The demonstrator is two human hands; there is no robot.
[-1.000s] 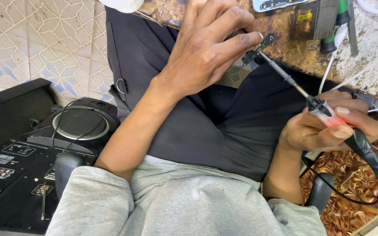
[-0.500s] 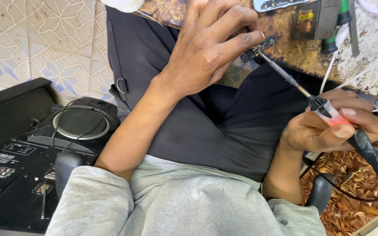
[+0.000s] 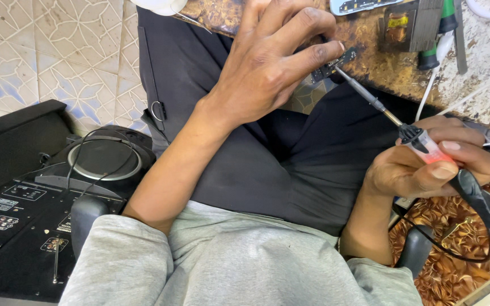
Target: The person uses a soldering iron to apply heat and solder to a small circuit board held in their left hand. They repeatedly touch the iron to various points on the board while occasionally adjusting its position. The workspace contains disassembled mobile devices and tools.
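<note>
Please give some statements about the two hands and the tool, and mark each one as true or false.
1. The right hand grips a soldering iron. True.
2. The iron's tip meets a small circuit board. True.
3. The left hand rests on the speaker. False: it holds the board at the bench edge.
4. The iron's cable is white. False: it is black.
</note>
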